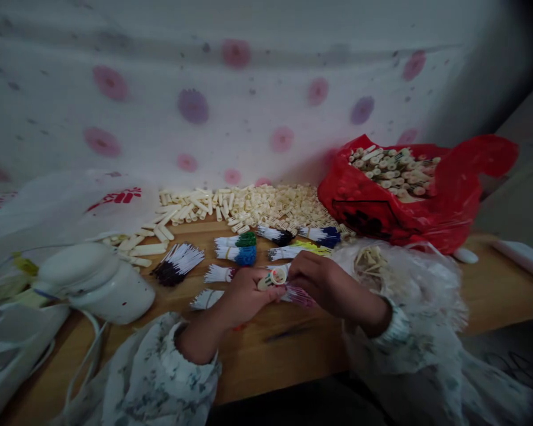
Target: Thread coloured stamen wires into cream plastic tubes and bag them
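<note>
My left hand (244,294) is closed round a cream plastic tube (273,279), its round open end facing up and to the right. Close beside that end is my right hand (315,278), its fingers pinched together; whatever they hold is too small to make out. Around my hands lie bundles of white sticks with coloured ends: green (246,239), blue (247,255), yellow (313,248) and pink (299,296). A dark-ended bundle (177,264) is spread out to the left.
Cream tubes and small clips (275,204) are heaped along the back. At the right stand a red bag (382,216) of filled tubes and a clear plastic bag (435,284). A white rounded appliance (98,281) with a cable sits at the left of the wooden table (288,361).
</note>
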### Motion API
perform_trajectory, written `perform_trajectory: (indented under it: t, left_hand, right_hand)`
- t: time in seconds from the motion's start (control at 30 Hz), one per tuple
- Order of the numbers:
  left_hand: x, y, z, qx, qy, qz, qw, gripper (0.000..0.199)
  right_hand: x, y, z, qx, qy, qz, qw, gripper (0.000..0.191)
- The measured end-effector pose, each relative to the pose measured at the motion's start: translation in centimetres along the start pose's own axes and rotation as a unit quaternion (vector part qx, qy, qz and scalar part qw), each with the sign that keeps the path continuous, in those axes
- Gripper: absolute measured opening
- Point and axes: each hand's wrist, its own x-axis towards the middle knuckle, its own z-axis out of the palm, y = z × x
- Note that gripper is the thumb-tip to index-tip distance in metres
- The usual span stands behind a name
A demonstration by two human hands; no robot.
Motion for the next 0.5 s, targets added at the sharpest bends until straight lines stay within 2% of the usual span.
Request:
perform_trajectory:
  t: [0.07, 0.17, 0.27, 0.37, 0.43, 0.5]
  left_hand:
    - [-0.2, 0.0, 0.0, -0.023, 0.012, 0.005, 1.000, 0.019]
    - [-0.4, 0.1, -0.3, -0.033, 0.035, 0.029, 0.998, 0.019]
    - [-0.5, 0.7, -0.4, -0.038, 0.035, 0.036, 0.998, 0.021]
    - [-0.7, 1.1, -0.4, -0.056, 0.023, 0.040, 0.997, 0.020]
    - [-0.8, 1.1, -0.4, -0.065, 0.016, 0.049, 0.997, 0.019]
    - [-0.8, 0.9, -0.4, -0.071, 0.005, 0.057, 0.996, 0.019]
  right_hand:
    - [0.1, 0.0, 1.0, 0.088, 0.075, 0.038, 0.993, 0.006]
    - [-0.2, 0.3, 2.2, 0.243, 0.159, 0.112, 0.950, 0.022]
    - [-0.4, 0.0, 2.8, 0.330, 0.188, 0.163, 0.911, 0.020]
    - [-0.5, -0.6, 3.3, 0.364, 0.205, 0.200, 0.886, 0.015]
    - [-0.6, -1.0, 3.5, 0.378, 0.205, 0.209, 0.878, 0.015]
    - [-0.7, -1.3, 3.5, 0.377, 0.202, 0.184, 0.885, 0.016]
